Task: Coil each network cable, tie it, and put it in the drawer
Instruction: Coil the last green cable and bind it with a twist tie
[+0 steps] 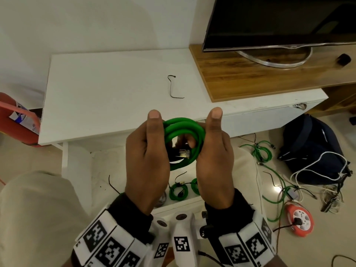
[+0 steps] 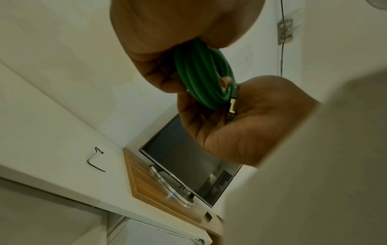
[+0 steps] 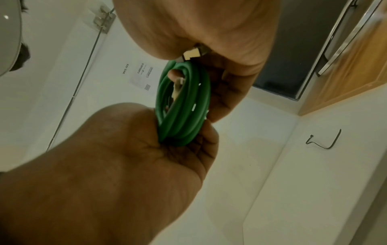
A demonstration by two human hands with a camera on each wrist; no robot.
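A green network cable, wound into a small coil, is held upright between both hands above the open drawer. My left hand grips the coil's left side, thumb up. My right hand grips the right side, also thumb up. One plug shows inside the ring, by the right palm. In the wrist views the coil sits pinched between fingers and palms, and a plug lies against the right hand. A black tie lies loose on the white cabinet top.
Two tied green coils lie in the drawer. A TV stands on a wooden board at the right. Loose green cables, a dark bag and an orange extension reel are on the floor at the right.
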